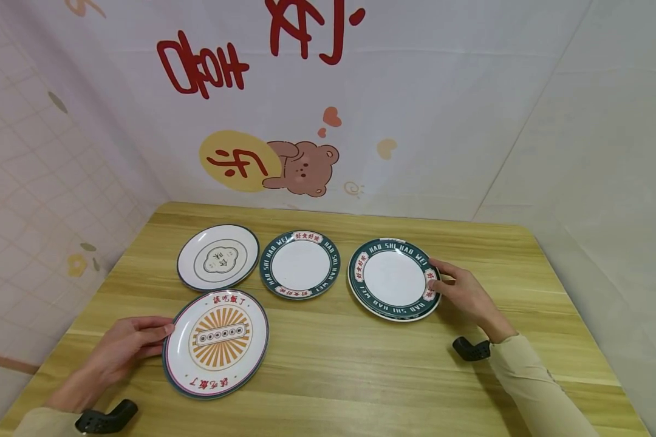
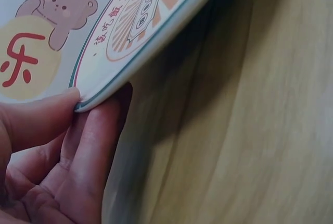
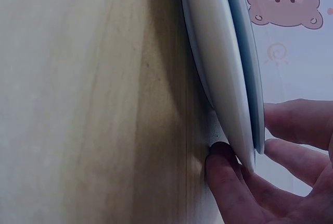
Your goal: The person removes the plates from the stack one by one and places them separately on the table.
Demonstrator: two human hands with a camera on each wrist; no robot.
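My left hand (image 1: 128, 346) pinches the left rim of a white plate with an orange sunburst (image 1: 235, 312). In the left wrist view, that plate (image 2: 109, 73) is tilted, its near edge raised off the table over a shadow. At the right, my right hand (image 1: 464, 294) grips the right edge of a green-rimmed plate (image 1: 393, 276) with a white centre. The right wrist view shows this to be a stack: a teal-edged plate (image 3: 247, 62) lies against a white plate (image 3: 221, 73), with fingers (image 3: 229, 185) on both sides of the rims.
Behind the sunburst plate lies a white plate with a dark rim and flower-shaped emblem (image 1: 218, 258). A smaller green-rimmed plate (image 1: 300, 265) sits at the middle. All are on or over a wooden table (image 1: 361, 376), and a printed curtain (image 1: 426, 109) hangs behind.
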